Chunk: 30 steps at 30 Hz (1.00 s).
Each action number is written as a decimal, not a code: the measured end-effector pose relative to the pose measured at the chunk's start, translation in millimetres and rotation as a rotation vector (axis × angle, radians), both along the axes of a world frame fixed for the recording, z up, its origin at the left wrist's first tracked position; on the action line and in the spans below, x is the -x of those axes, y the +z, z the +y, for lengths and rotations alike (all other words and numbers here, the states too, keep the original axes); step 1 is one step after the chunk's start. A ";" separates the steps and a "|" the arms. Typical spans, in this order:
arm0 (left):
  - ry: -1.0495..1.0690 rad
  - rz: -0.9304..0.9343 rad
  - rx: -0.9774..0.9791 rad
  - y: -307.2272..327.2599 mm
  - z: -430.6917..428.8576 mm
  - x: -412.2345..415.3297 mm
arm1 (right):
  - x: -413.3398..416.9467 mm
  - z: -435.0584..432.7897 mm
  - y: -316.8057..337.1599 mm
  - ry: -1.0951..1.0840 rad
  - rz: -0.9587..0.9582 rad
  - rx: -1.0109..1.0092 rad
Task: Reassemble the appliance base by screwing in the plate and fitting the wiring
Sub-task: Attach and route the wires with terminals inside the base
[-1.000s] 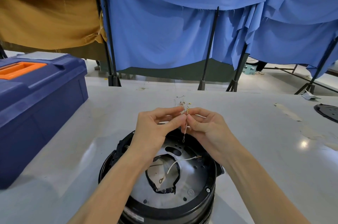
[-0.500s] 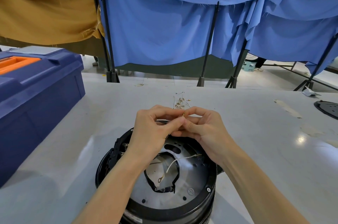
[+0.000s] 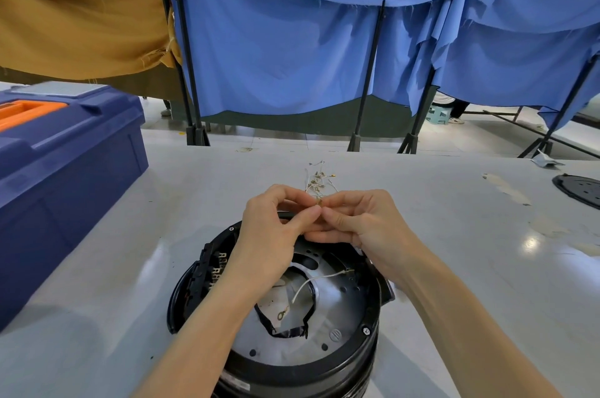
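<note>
Grip first: left hand (image 3: 276, 228) and right hand (image 3: 363, 228) meet tip to tip, thumbs & forefingers of both clamped on a tiny brass terminal (image 3: 319, 201); other fingers curled under. Pinch sits just above the far rim of the appliance base (image 3: 292, 375), which stands on the table right in front of the person.

Vs. 1 sec ago: hands have dropped lower and closed in on each other, and the thin lead that hung from the pinch no longer shows. Prob. gathered into the fingers, can't tell. Reads as wiring step underway, terminal being readied, not yet on the base.

Inside the base the metal plate (image 3: 341, 316) lies seated, w/ a screw (image 3: 366, 330) at the near-right rim. White wire (image 3: 311, 284) w/ ring end lies loose across the plate's opening, so fitting isn't done.

Just beyond the hands, a small heap of spare leads (image 3: 316, 181) on the grey table (image 3: 130, 267). Blue toolbox (image 3: 65, 154) at left, black disc (image 3: 581, 189) at far right edge. Behind: blue drapes (image 3: 276, 56) and tan cloth (image 3: 81, 7) on black stands (image 3: 368, 72).
</note>
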<state>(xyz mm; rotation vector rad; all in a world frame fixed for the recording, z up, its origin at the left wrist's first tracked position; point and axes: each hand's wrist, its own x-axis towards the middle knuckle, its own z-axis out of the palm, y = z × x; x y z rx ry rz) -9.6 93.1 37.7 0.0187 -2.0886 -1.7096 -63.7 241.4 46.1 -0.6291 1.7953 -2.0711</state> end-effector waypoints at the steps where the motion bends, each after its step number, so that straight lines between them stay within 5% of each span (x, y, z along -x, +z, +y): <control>1: 0.019 0.006 0.021 -0.2 0.4 0.1 | 0.7 2.2 2.1 0.004 0.023 -0.023; 5: 0.061 0.026 0.188 4.6 2.4 -4.8 | 1.8 13.3 11.7 -0.015 0.174 -0.101; 10: -0.190 -0.192 0.466 11.9 16.0 -21.8 | 11.3 19.9 5.6 -0.256 0.375 -0.318; 14: -0.160 -0.288 0.774 10.5 30.5 -37.5 | 18.3 16.5 -17.1 -0.273 0.408 -0.539; 17: -0.136 -0.310 0.942 8.3 40.3 -45.8 | 20.8 11.6 -31.1 -0.230 0.332 -0.514; 23: -0.156 -0.386 1.005 0.4 39.7 -42.1 | 21.6 9.8 -38.6 -0.220 0.217 -0.418; 30: -0.123 -0.331 0.844 -11.7 32.8 -28.7 | 19.3 6.9 -40.5 -0.246 0.183 -0.362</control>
